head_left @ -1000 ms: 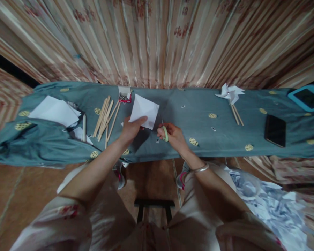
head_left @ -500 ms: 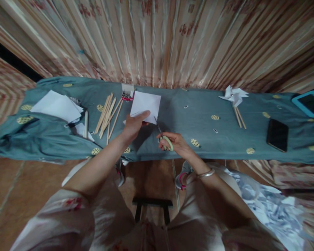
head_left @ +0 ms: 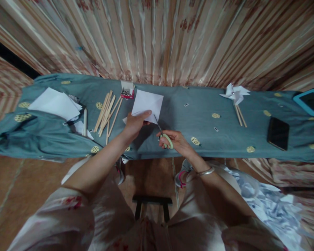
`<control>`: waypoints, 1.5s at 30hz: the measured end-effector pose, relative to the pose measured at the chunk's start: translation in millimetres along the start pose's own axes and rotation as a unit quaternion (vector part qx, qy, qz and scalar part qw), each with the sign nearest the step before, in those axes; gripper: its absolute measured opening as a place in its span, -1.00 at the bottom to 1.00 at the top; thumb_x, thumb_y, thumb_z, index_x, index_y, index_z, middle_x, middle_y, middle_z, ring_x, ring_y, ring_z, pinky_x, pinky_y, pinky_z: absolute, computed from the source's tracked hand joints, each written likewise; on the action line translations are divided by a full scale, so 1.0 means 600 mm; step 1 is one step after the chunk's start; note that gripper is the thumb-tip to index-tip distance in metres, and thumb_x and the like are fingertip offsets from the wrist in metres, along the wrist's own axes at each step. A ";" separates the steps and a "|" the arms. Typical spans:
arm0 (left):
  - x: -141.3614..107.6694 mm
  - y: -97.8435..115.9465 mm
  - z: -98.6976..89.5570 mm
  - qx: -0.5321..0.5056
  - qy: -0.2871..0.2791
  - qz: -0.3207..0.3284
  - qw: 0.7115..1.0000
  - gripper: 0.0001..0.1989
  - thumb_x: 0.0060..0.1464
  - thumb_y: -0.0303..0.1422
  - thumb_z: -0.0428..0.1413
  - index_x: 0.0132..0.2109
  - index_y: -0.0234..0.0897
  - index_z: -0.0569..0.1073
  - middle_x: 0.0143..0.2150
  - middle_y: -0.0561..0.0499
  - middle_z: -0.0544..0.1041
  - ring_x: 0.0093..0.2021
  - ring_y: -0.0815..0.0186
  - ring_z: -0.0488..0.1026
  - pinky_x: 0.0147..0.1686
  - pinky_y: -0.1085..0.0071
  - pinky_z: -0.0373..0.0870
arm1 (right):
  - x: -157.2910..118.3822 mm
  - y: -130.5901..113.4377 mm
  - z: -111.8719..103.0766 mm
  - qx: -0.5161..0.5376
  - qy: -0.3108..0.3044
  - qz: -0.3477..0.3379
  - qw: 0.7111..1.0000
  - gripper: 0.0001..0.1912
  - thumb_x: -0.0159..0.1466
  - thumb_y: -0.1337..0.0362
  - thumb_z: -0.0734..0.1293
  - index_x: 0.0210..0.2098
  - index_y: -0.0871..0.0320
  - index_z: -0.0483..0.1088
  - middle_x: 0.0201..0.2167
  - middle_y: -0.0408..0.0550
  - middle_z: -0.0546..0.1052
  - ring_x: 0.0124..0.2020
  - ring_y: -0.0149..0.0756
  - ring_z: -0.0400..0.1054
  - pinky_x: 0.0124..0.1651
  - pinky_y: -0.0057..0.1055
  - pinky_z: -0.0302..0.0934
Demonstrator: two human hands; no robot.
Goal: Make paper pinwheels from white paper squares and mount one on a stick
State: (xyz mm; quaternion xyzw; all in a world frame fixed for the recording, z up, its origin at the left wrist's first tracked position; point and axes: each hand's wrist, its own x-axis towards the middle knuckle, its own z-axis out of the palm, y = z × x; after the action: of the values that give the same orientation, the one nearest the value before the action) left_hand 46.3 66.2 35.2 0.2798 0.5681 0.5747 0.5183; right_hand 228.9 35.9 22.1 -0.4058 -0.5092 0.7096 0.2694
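A square white sheet of paper (head_left: 148, 101) with faint creases is pinched in my left hand (head_left: 137, 122), the thumb on top near its lower edge. My right hand (head_left: 174, 141) is closed around the light-green handles of a pair of scissors (head_left: 167, 140). The dark blades point up and left, and their tips overlap the paper's lower right part, close to my left thumb. Whether the blades have the paper between them is hard to make out. Beneath my left hand, a white paper corner shows on the cloth.
Wooden sticks (head_left: 104, 113) and a small red box of metal pins (head_left: 127, 93) lie left of the paper. Further left are stacked white sheets (head_left: 56, 104) and a white rod (head_left: 85, 122). To the right are a paper pinwheel (head_left: 235, 93), a black phone (head_left: 278, 133) and a blue-framed device (head_left: 310, 101).
The paper has turned slightly and shifted a little right. Both hands keep their grips, with the scissors' tips still over the paper's lower right part.
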 end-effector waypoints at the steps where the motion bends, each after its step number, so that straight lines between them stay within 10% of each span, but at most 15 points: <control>1: 0.001 -0.002 -0.001 0.002 0.000 0.003 1.000 -0.81 -0.18 -0.35 0.34 -0.36 -0.30 0.54 -0.35 -0.02 0.59 -0.39 0.28 0.50 -0.46 0.42 0.42 | 0.000 0.000 0.000 0.003 0.001 0.000 1.000 -0.51 -0.07 -0.11 0.56 -0.34 0.14 0.52 -0.56 -0.21 0.50 -0.56 -0.49 0.35 -0.47 -0.52 0.26; 45: 0.006 -0.003 -0.008 0.039 -0.024 0.000 0.999 -0.84 -0.27 -0.36 0.31 -0.50 -0.28 0.48 -0.50 0.04 0.51 -0.52 0.35 0.40 -0.47 0.42 0.34 | 0.006 0.013 -0.001 0.028 0.024 0.017 0.999 -0.52 -0.16 0.00 0.61 -0.35 0.15 0.53 -0.63 -0.27 0.47 -0.60 -0.52 0.34 -0.50 -0.53 0.24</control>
State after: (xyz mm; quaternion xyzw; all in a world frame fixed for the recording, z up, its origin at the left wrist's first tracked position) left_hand 41.2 67.5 31.3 0.3132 0.5777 0.5451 0.5206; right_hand 227.5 36.4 13.4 -0.4234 -0.4758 0.7179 0.2808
